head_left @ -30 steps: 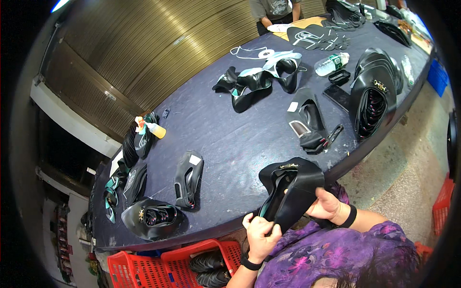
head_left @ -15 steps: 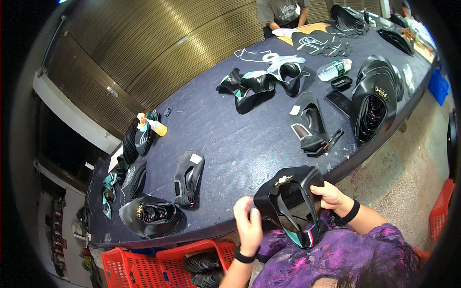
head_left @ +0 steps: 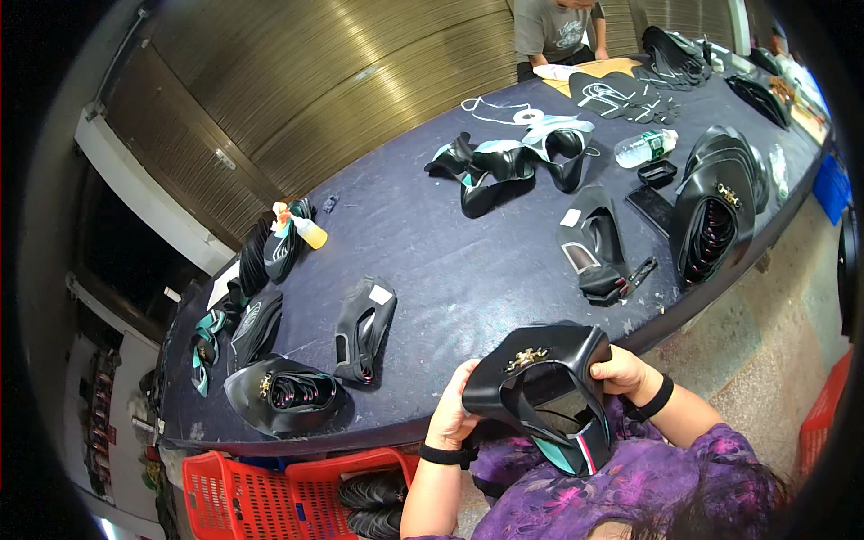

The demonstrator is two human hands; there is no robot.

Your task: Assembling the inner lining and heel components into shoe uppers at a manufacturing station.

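Note:
Between my two hands, close to my body at the table's near edge, I hold a black shoe upper with a gold buckle ornament on its front. Its opening faces up, and a teal lining with a red and white stripe shows at the heel end. My left hand grips the upper's left side, fingers partly hidden behind it. On the right side, my right hand pinches the edge with the thumb on top. Beyond it on the table lies another dark upper with a white label, beside small thread snips.
Stacked black uppers stand at right and near left. A water bottle, a phone and a yellow spray bottle lie on the dark table. Red crates sit below. Another person stands across.
My left hand has gone from apart, beside the upper, to gripping its left side. The upper is turned slightly and raised a little. The whole view has shifted a bit.

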